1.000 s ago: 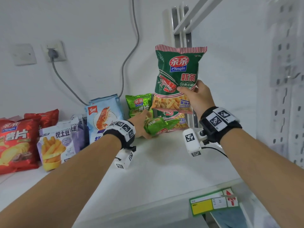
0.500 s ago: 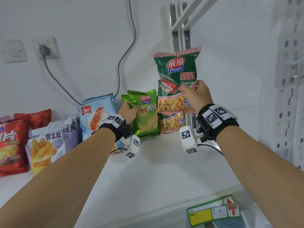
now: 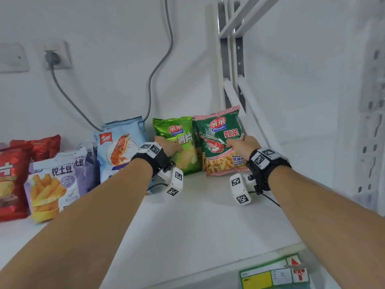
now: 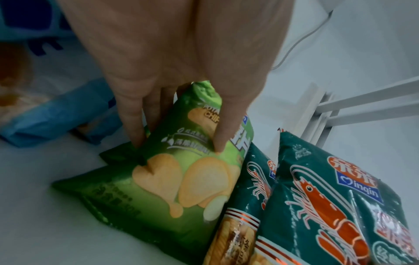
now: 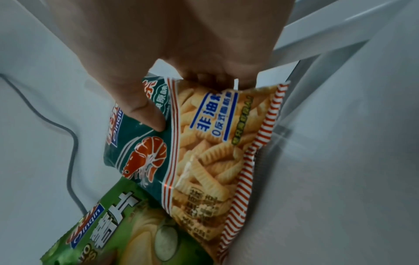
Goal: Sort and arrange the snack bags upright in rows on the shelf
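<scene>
The dark green shrimp-stick bag stands upright at the back right of the shelf, touching the light green chip bag on its left. The right hand pinches the shrimp bag's side, thumb on the front; the left hand pinches the chip bag likewise. Both look light, puffy and slick, so a gentle grip at the edges seems wisest. Blue, purple and red bags stand leftward.
</scene>
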The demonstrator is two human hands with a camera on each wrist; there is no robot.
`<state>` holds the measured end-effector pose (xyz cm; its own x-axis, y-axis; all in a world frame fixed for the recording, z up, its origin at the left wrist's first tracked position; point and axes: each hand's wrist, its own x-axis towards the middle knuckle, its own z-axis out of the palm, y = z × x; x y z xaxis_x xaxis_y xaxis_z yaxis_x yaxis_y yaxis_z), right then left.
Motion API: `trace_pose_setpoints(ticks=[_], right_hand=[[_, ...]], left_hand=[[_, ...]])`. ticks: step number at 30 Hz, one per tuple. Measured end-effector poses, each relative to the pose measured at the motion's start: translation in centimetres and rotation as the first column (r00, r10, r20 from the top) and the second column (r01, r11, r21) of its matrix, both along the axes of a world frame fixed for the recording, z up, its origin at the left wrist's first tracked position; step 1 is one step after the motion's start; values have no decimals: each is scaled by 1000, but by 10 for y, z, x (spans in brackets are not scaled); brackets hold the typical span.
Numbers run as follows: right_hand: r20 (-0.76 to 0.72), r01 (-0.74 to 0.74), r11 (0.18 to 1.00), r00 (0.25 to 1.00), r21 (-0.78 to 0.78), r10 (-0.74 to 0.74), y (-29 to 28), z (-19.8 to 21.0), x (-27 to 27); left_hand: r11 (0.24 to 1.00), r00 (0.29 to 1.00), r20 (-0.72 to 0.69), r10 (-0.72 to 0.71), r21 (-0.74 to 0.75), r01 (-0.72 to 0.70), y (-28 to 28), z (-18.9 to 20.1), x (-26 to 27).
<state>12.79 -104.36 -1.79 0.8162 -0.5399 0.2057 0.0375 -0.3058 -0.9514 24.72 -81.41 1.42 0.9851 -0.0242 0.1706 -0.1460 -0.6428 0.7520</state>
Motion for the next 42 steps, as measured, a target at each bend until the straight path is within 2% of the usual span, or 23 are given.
trace_pose_setpoints(ticks=[2,8,13,17,18,19,20,21,22,23,28,34,37,42], right_hand=[[-18,-4,1000,1000,3,4,-1,1,4],[-48,-16,999,999,32,18,-6,-2,15],[-55,6,1000,998,26,-4,-8,-3,21],[-47,10,1000,999,8,-9,-8,-5,25],[-50,2,1000,999,2,-2,-8,-6,26],[-55,-4,1000,998,-5,4,-8,-8,26],[-58,-8,1000,998,-9,7,-8,-8,26],[-61,-9,1000,998,-11,8,-8,-9,27],[-66,-8,1000,998,-13,7,-8,-9,27],[-72,-6,1000,997,-20,4,-8,-9,27],[-104,6,998,994,-64,-13,-8,-6,25],[-141,-8,993,990,-119,-9,-9,-3,24],[-152,4,990,988,-144,-26,-9,-5,22],[-91,6,990,996,-142,-19,-12,-4,19]], left_hand=[[1000,999,36,24,12,-25,2,-1,4],[992,999,34,19,-124,-15,-4,-3,6],[998,1000,31,-3,-61,5,-10,-7,9],[997,998,56,21,-80,-16,-12,-9,0],[978,990,138,12,206,-40,-14,-16,3],[936,982,189,25,341,-90,-16,-15,2],[939,980,201,13,333,-81,-18,-15,7],[982,983,181,11,181,-44,-16,-16,12],[999,991,131,28,-35,-23,-14,-14,18],[976,994,100,50,-217,-28,-13,-12,18],[997,994,108,-1,-78,10,-10,-17,21],[991,992,125,24,-137,-7,-11,-17,19],[992,984,170,53,-118,-33,-9,-14,15],[988,979,193,67,-148,-39,-10,-7,12]])
